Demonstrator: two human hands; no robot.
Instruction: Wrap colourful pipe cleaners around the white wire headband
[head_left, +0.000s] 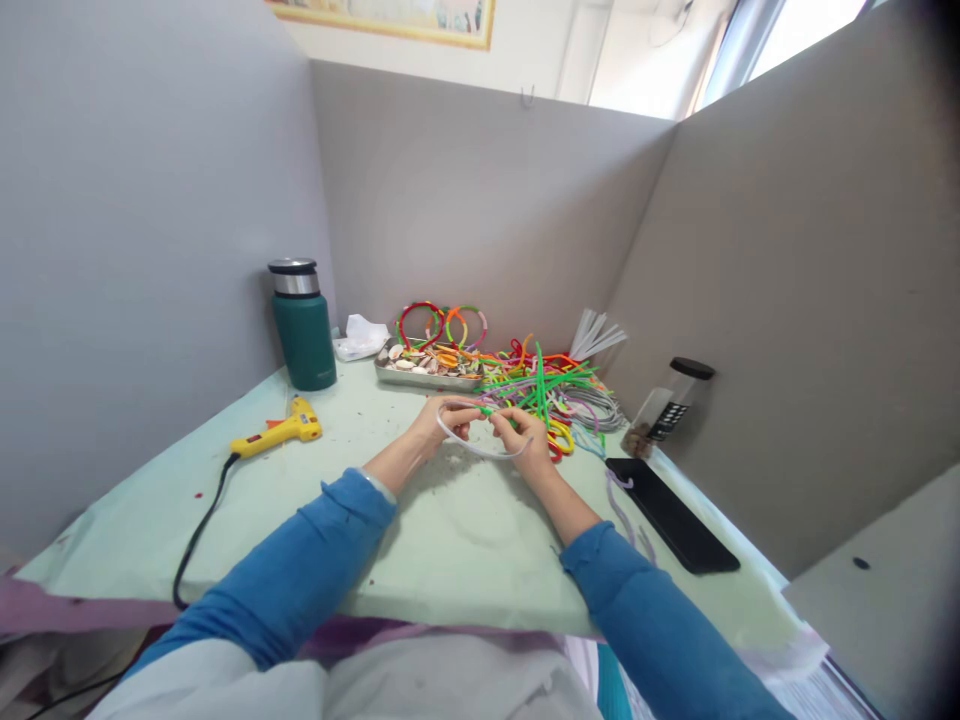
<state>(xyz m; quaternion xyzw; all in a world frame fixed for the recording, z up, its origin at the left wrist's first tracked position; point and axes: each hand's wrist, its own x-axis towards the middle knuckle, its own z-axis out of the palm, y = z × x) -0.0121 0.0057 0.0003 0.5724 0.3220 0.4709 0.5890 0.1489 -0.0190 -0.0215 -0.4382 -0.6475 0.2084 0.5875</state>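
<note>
Above the table in front of me, my left hand [437,422] is closed on a light grey hoop [480,452] that curves down between both hands. My right hand [525,440] pinches a short green pipe cleaner [486,409] at the hoop's far side, with its fingertips close to those of the left. The hoop's grey end reaches across the back of the right hand. Just behind the hands lies a tangled heap of coloured pipe cleaners [551,380]. Exactly how the green piece sits on the hoop is too small to tell.
A metal tray [427,380] of small pieces stands behind, with colourful rings [420,325] at its back. To the left are a yellow glue gun [281,430] with a cord and a green bottle [304,340]. A black phone [671,515] and a clear jar [667,408] lie right.
</note>
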